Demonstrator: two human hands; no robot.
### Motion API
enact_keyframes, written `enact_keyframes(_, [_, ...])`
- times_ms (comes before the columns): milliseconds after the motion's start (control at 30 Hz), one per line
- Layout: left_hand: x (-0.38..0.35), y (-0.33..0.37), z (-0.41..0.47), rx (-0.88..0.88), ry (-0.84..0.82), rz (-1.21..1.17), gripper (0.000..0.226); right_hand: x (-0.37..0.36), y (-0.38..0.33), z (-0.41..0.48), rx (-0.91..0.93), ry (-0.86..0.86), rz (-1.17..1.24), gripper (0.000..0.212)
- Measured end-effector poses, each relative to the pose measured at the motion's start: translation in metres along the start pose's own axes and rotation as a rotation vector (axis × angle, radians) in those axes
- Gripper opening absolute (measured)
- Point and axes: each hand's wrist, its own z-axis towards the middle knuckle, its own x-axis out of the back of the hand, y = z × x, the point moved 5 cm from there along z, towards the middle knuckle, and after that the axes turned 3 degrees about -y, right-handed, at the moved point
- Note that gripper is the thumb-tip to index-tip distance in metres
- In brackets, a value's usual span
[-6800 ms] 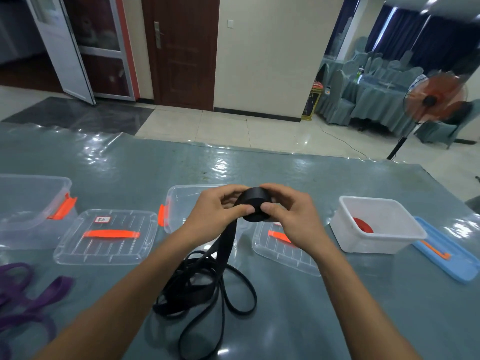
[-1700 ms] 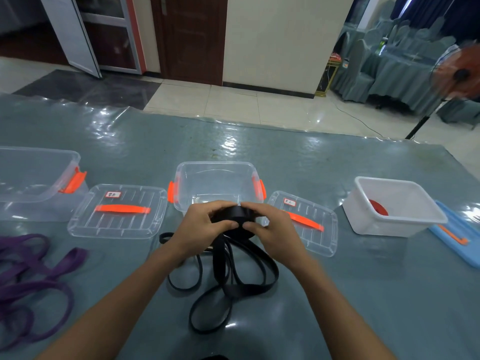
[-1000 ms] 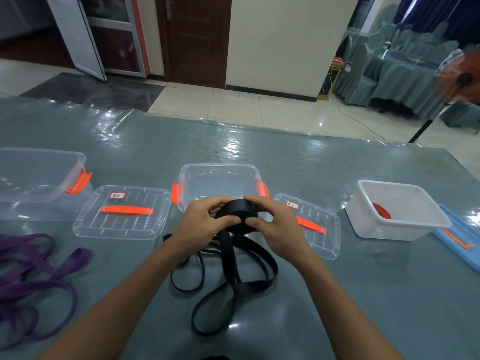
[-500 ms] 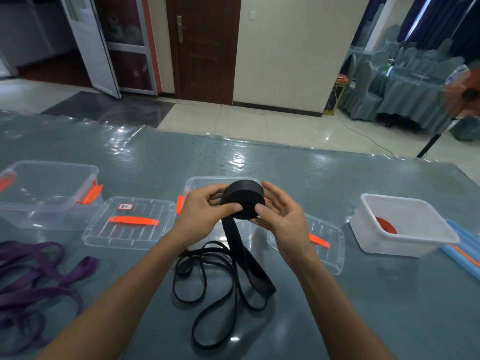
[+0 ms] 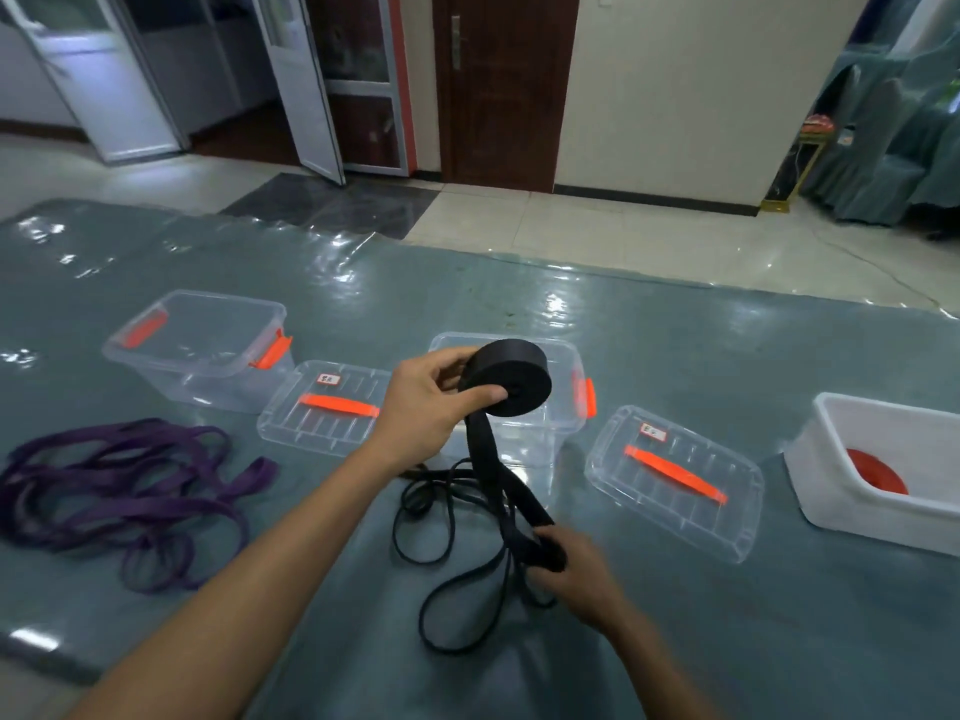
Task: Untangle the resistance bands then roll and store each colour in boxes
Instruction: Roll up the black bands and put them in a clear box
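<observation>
Purple bands (image 5: 119,480): being borne, heaped, by the table (image 5: 727,615) at 9 o'clock. Black roll (image 5: 511,376): being pinched between thumb and fingers of the left hand (image 5: 431,407), raised before the middle box (image 5: 566,356) at 12 o'clock. Black tail (image 5: 483,459): being gripped below the roll, at its 6 o'clock, by the curled right hand (image 5: 576,569). Red roll (image 5: 878,478): being contained by the white box (image 5: 883,423) at 3 o'clock.

The white box (image 5: 852,511) runs off the right edge; the lid labels (image 5: 328,378) are unreadable.
</observation>
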Motion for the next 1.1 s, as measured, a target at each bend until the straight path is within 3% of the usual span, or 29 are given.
enact_keyframes(133, [0.012,0.004,-0.007,0.022,0.072,0.027,0.034,-0.019,0.021,0.003,-0.006,0.015,-0.088,0.029])
enact_keyframes(267, [0.028,0.012,-0.012,0.016,0.137,0.101,0.034,-0.014,0.023,0.003,-0.024,0.214,0.021,0.024])
enact_keyframes(400, [0.046,0.023,-0.016,-0.010,0.221,0.204,0.030,0.015,0.002,0.009,0.041,0.392,0.230,0.032])
enact_keyframes(600, [0.080,0.040,-0.017,-0.015,0.390,0.263,0.028,0.036,-0.003,0.016,-0.158,0.445,0.693,0.018])
enact_keyframes(700, [0.092,0.044,-0.016,0.004,0.443,0.261,0.027,0.031,-0.010,0.022,-0.165,0.319,0.857,0.012])
enact_keyframes(800, [0.104,0.043,-0.017,0.049,0.499,0.259,0.022,0.023,-0.026,0.027,-0.091,0.044,1.113,0.020])
enact_keyframes(967, [0.136,0.038,-0.022,0.112,0.659,0.212,0.015,0.021,-0.041,0.019,0.073,-0.503,1.018,0.029])
enact_keyframes(1033, [0.144,0.037,-0.029,0.125,0.709,0.178,0.024,0.022,-0.040,0.015,0.068,-0.574,1.087,0.038])
enact_keyframes(1100, [0.148,0.037,-0.037,0.133,0.737,0.152,0.028,0.026,-0.040,0.014,0.076,-0.524,1.074,0.043])
